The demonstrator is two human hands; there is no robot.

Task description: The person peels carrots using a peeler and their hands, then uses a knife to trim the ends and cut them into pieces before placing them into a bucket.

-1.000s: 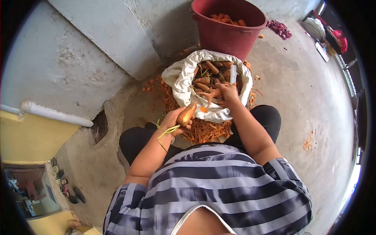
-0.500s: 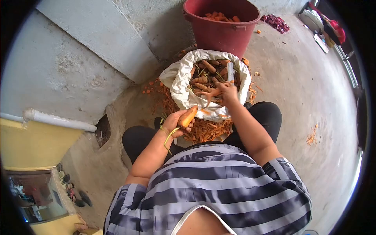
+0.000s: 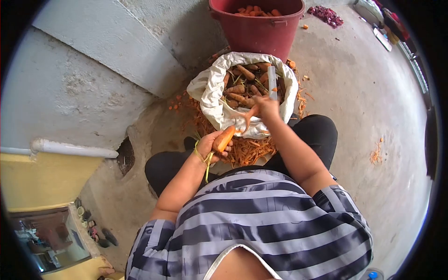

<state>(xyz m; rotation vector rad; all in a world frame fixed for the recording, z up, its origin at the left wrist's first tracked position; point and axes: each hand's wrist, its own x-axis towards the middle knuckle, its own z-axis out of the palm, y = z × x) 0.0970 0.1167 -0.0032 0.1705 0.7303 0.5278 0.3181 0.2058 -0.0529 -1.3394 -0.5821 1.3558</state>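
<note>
My left hand (image 3: 210, 145) is wrapped around a carrot (image 3: 224, 138) above my lap, its upper side bright orange and scraped. Green stems (image 3: 207, 170) hang from its near end over my wrist. My right hand (image 3: 267, 110), a little blurred, grips a knife (image 3: 272, 84) whose broad pale blade points away from me. An orange streak, like carrot peel, shows beside this hand toward the carrot. Both hands are at the near side of a white sack (image 3: 212, 105) with its rim rolled down. Unpeeled carrots (image 3: 236, 89) lie inside it.
Behind the sack stands a red bucket (image 3: 259, 35) holding peeled carrots (image 3: 254, 10). Orange peelings (image 3: 247, 151) are heaped between my legs and around the sack. To the left is a grey wall (image 3: 88, 84) with a white pipe (image 3: 74, 148). Shoes (image 3: 100, 233) lie at lower left.
My right hand and the knife have shifted slightly up and away from the carrot. The left hand still holds the carrot, its stems now hanging straighter. The view has tilted slightly.
</note>
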